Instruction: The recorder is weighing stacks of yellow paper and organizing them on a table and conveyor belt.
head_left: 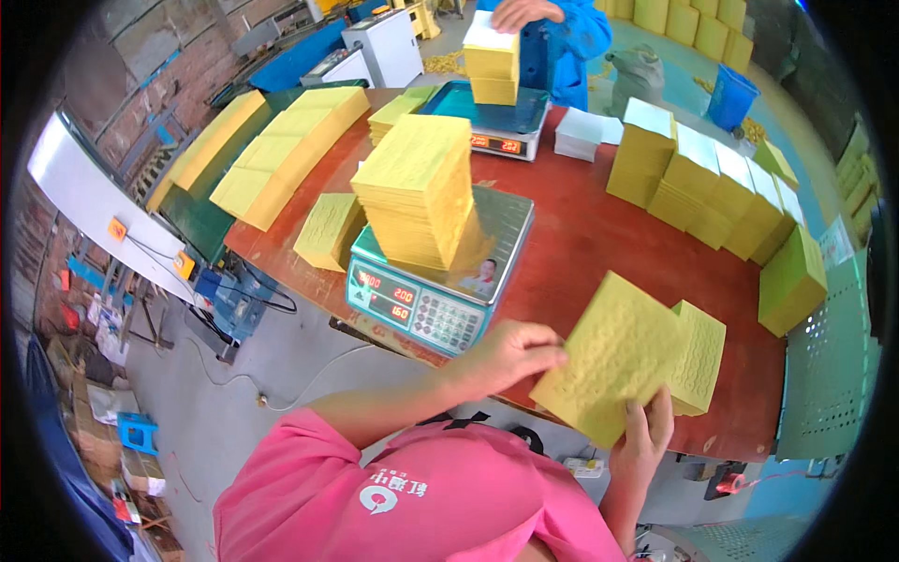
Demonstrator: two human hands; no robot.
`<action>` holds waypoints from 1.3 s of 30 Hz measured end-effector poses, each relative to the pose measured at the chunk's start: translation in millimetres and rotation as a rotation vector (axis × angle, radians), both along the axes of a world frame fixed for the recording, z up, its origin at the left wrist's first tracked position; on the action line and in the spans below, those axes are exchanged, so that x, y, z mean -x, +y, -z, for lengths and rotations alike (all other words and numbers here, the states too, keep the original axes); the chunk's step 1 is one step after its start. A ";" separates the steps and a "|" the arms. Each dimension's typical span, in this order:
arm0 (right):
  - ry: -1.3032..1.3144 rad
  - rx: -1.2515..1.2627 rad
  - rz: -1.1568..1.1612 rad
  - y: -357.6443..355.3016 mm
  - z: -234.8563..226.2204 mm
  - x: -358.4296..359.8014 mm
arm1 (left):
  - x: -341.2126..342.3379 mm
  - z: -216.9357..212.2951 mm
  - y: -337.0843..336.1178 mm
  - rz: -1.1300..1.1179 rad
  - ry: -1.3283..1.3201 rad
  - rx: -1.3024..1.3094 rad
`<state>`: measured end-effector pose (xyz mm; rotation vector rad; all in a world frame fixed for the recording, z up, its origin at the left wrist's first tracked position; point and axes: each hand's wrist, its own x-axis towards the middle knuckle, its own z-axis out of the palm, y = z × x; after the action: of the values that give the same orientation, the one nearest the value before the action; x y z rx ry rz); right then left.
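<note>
My right hand [644,433] grips the lower right edge of a yellow embossed paper sheet [613,361], tilted in front of me. Whether it is one sheet or a thin stack, I cannot tell. At the sheet's left edge are the closed fingertips of my left hand [510,358]. Partly hidden behind the sheet, a short stack of yellow paper [700,361] rests on the table. To the left, a tall stack of yellow paper [414,192] stands on a digital scale [417,309] with lit red digits.
Yellow stacks topped with white sheets [688,159] line the red table's [571,245] right side. More yellow blocks [290,155] lie at the left. Across the table, a person in blue [567,47] has a hand on a stack [493,67] on a second scale [520,136].
</note>
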<state>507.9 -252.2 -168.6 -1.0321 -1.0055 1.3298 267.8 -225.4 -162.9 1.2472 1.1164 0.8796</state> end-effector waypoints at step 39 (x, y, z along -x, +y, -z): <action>-0.348 -0.284 -0.167 193.4 -52.3 310.0 | 315.3 -85.0 117.5 -0.212 0.287 -0.081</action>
<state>198.0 -58.7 -116.2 -0.9955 -1.5229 1.1165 -47.5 -107.9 -77.9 1.3698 1.4749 0.9304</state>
